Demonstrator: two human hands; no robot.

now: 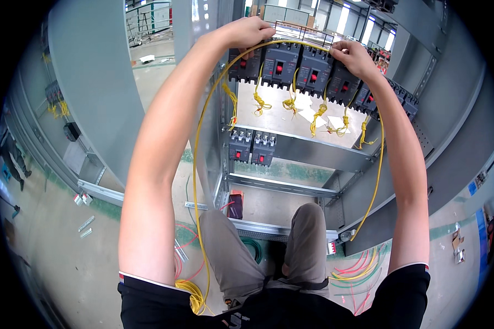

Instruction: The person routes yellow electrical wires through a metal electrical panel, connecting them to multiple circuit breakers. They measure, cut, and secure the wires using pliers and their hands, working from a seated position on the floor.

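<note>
A long yellow wire arches across the upper part of the cabinet, over a row of dark grey circuit breakers with red toggles. My left hand is closed on the wire above the leftmost breakers, its fingertips bunched together. Farther right, my right hand pinches the same wire between thumb and fingers, in front of the breaker tops. Past my right hand the wire passes behind my forearm and hangs to a free end low at the right. Its other side runs down to a yellow wire coil on the floor.
Knotted yellow wire bundles hang below the breakers. Two smaller breakers sit on a lower rail. A metal crossbar spans the cabinet frame. Red and green wires lie on the floor beside my knees; a dark red-and-black box stands inside.
</note>
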